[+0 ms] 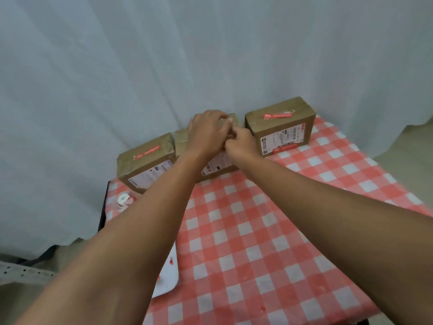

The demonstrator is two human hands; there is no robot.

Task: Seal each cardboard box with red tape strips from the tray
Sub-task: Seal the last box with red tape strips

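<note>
Our left hand (206,130) is spread flat-ish over the top of the middle box (185,143), fingers fairly straight and pressing down, while our right hand (240,143) is bunched up right against it with the fingers curled in — looks like a pinch on something small, probably a tape strip, but we honestly can't tell since both hands cover that spot. So the grip on the tape is a guess. The middle box sits at the back of the checkered tabletop (257,231), between the left box (145,165) and the right box (281,127), which both already show a red strip on top. Biggest risk as we see it: we're working blind under our own knuckles, so the strip could go down crooked, wrinkle, or stick to a finger instead of the seam. Pressing hard could also shove the box into its neighbours. The white tray (168,275) is back near our left elbow — easy to knock.
</note>
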